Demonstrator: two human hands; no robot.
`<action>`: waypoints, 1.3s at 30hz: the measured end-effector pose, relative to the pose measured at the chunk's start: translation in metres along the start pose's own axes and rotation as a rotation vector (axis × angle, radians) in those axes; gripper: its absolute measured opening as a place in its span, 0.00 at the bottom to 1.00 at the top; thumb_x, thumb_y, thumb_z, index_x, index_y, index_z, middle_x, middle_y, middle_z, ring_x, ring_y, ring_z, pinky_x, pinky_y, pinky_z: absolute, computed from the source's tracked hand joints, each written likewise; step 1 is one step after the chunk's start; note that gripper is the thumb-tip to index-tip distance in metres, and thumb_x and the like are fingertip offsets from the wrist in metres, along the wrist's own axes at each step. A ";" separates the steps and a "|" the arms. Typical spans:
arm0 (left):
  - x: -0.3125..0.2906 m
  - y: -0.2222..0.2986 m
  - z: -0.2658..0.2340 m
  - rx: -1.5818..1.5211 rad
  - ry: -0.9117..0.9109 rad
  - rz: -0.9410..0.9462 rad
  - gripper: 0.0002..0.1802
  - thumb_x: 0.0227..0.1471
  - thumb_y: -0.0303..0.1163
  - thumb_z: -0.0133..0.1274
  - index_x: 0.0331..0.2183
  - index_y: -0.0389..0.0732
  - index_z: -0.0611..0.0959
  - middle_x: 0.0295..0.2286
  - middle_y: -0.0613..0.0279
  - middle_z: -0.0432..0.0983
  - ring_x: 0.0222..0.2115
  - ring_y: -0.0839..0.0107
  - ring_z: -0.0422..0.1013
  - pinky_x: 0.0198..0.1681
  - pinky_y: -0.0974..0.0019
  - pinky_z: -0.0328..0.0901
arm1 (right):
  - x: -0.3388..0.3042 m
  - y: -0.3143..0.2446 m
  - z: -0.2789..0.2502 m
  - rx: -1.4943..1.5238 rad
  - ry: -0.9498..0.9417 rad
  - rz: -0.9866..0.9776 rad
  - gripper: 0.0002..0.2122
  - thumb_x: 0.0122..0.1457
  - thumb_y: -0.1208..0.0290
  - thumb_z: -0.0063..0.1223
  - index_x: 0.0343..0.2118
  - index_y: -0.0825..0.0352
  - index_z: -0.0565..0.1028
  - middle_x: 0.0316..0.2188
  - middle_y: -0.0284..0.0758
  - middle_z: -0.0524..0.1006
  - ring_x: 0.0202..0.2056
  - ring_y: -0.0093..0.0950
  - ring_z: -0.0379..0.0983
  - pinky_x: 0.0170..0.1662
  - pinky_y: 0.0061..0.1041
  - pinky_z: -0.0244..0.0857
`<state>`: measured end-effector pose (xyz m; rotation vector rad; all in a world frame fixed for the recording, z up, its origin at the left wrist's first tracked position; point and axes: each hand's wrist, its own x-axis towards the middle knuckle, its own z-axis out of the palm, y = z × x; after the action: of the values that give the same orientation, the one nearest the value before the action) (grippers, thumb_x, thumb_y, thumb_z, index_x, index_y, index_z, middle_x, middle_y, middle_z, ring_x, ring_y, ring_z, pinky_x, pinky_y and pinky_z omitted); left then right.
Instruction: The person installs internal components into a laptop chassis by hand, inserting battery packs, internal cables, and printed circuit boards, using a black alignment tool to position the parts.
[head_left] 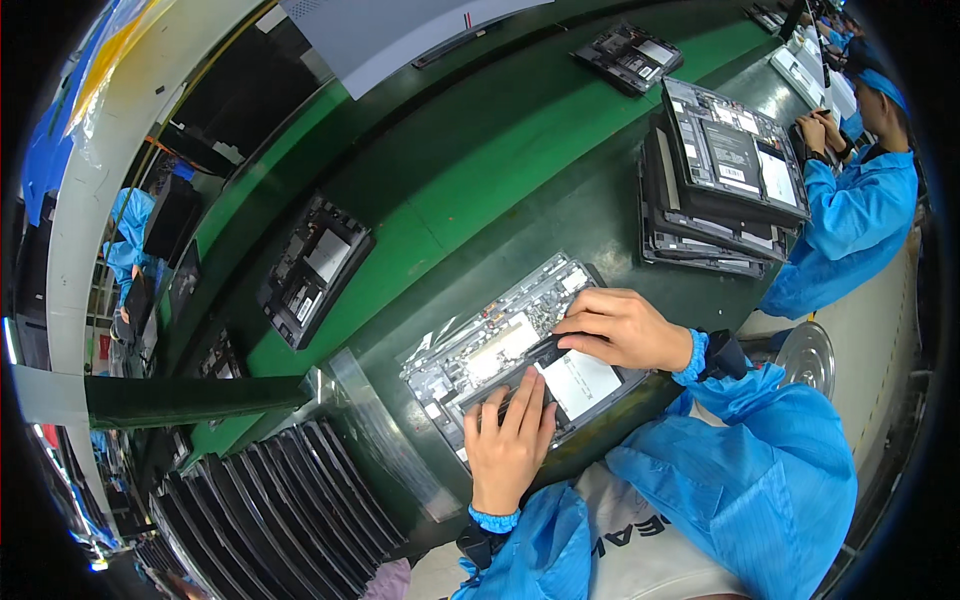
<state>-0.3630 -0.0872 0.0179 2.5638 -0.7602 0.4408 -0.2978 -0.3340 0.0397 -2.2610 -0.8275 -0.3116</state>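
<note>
An opened laptop base [490,350] lies at a slant on the dark green bench in front of me, its circuit board and inner parts bare. My left hand [508,435] rests palm down on its near side, fingers spread over the dark battery area, holding nothing. Over the board's middle, my right hand [622,328] bends its fingers together at a small black part [545,350]. The fingers partly cover that part, so its kind is unclear. Just below the right hand is a white rectangular panel [580,383] inside the base.
Several opened laptop bases are stacked [735,160] at the right. Others, such as one laptop base [315,270], lie along the green belt [430,215]. Clear plastic film [390,450] is left of my work. Dark panels [290,490] stand in a row lower left. A co-worker [850,220] sits right, near a round stool [806,360].
</note>
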 end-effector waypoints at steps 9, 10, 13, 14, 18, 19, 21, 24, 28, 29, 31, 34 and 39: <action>0.003 0.000 0.000 0.014 -0.003 0.054 0.22 0.50 0.33 0.67 0.49 0.44 0.88 0.54 0.72 0.80 0.46 0.63 0.73 0.49 0.58 0.65 | 0.004 0.000 -0.003 -0.065 -0.012 -0.037 0.10 0.57 0.71 0.68 0.41 0.66 0.83 0.33 0.33 0.75 0.34 0.32 0.77 0.35 0.32 0.73; 0.002 0.000 0.000 0.006 -0.008 0.052 0.22 0.50 0.32 0.67 0.49 0.44 0.88 0.54 0.72 0.80 0.45 0.63 0.73 0.49 0.58 0.65 | 0.005 0.001 -0.004 -0.067 -0.023 -0.057 0.11 0.56 0.72 0.68 0.42 0.66 0.83 0.34 0.33 0.75 0.35 0.32 0.77 0.35 0.31 0.73; 0.001 0.000 0.000 -0.005 -0.009 0.053 0.22 0.50 0.32 0.67 0.49 0.43 0.88 0.53 0.72 0.80 0.45 0.64 0.73 0.49 0.58 0.65 | 0.005 0.000 -0.004 -0.066 -0.034 -0.089 0.12 0.56 0.73 0.68 0.43 0.67 0.83 0.34 0.33 0.75 0.35 0.31 0.77 0.35 0.31 0.73; 0.001 0.000 0.000 -0.006 -0.007 0.056 0.22 0.50 0.32 0.67 0.48 0.43 0.88 0.53 0.72 0.80 0.45 0.64 0.73 0.49 0.58 0.65 | 0.005 0.000 -0.005 -0.063 -0.034 -0.100 0.12 0.56 0.74 0.67 0.43 0.67 0.83 0.34 0.33 0.75 0.35 0.31 0.76 0.35 0.30 0.73; 0.002 0.000 0.000 -0.015 -0.012 0.060 0.21 0.49 0.32 0.67 0.48 0.43 0.88 0.53 0.72 0.81 0.44 0.64 0.73 0.49 0.58 0.65 | 0.006 0.002 -0.004 -0.067 -0.034 -0.102 0.11 0.56 0.74 0.67 0.42 0.67 0.83 0.34 0.33 0.75 0.35 0.31 0.76 0.34 0.30 0.73; 0.002 0.000 0.000 -0.016 -0.006 0.057 0.21 0.49 0.31 0.67 0.48 0.43 0.88 0.53 0.71 0.81 0.44 0.63 0.73 0.49 0.58 0.65 | 0.009 0.001 -0.002 -0.067 -0.033 -0.118 0.11 0.56 0.75 0.67 0.42 0.67 0.83 0.34 0.33 0.75 0.35 0.31 0.76 0.34 0.30 0.73; 0.002 0.000 0.000 -0.019 -0.001 0.057 0.21 0.49 0.31 0.67 0.48 0.43 0.88 0.53 0.71 0.81 0.44 0.63 0.73 0.48 0.58 0.65 | 0.011 0.002 -0.002 -0.068 -0.029 -0.132 0.11 0.56 0.75 0.67 0.42 0.67 0.83 0.34 0.33 0.75 0.35 0.31 0.76 0.35 0.30 0.74; 0.002 0.000 0.000 -0.027 0.001 0.043 0.22 0.49 0.30 0.67 0.48 0.43 0.88 0.53 0.71 0.81 0.44 0.63 0.73 0.48 0.58 0.65 | 0.011 0.003 -0.001 -0.046 -0.045 -0.121 0.10 0.56 0.75 0.67 0.41 0.68 0.83 0.34 0.33 0.76 0.35 0.31 0.76 0.35 0.30 0.74; 0.002 0.000 0.000 -0.029 0.003 0.053 0.21 0.49 0.31 0.67 0.48 0.43 0.88 0.53 0.71 0.81 0.44 0.63 0.73 0.48 0.58 0.65 | 0.009 0.005 -0.002 -0.007 -0.024 -0.116 0.11 0.56 0.74 0.67 0.41 0.68 0.82 0.35 0.34 0.76 0.35 0.33 0.76 0.36 0.32 0.73; 0.001 0.000 0.000 -0.030 0.004 0.056 0.21 0.49 0.31 0.67 0.48 0.43 0.88 0.53 0.71 0.81 0.44 0.63 0.73 0.48 0.58 0.65 | 0.009 0.005 -0.002 -0.007 -0.030 -0.115 0.11 0.56 0.74 0.67 0.42 0.67 0.81 0.35 0.34 0.76 0.35 0.33 0.77 0.36 0.33 0.73; 0.001 -0.001 0.000 -0.023 0.010 0.062 0.21 0.49 0.31 0.67 0.48 0.43 0.88 0.53 0.71 0.81 0.44 0.63 0.73 0.48 0.58 0.65 | 0.007 0.007 -0.001 0.046 -0.028 -0.049 0.11 0.57 0.72 0.66 0.42 0.66 0.80 0.35 0.34 0.76 0.36 0.34 0.76 0.38 0.34 0.72; 0.001 -0.001 0.001 -0.020 0.014 0.072 0.21 0.49 0.31 0.67 0.48 0.43 0.88 0.53 0.71 0.81 0.44 0.63 0.73 0.48 0.58 0.65 | 0.016 0.002 -0.002 0.026 -0.068 -0.021 0.10 0.60 0.69 0.64 0.43 0.64 0.79 0.36 0.35 0.75 0.38 0.35 0.75 0.42 0.36 0.70; 0.000 -0.002 0.001 -0.037 0.019 0.069 0.21 0.49 0.31 0.67 0.47 0.43 0.88 0.52 0.71 0.81 0.44 0.63 0.73 0.47 0.58 0.65 | 0.025 -0.006 -0.002 -0.083 -0.278 -0.124 0.10 0.64 0.64 0.61 0.44 0.63 0.80 0.37 0.32 0.71 0.42 0.33 0.72 0.46 0.35 0.66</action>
<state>-0.3617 -0.0859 0.0163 2.5013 -0.8446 0.4674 -0.2829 -0.3204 0.0553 -2.3682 -1.1197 -0.0891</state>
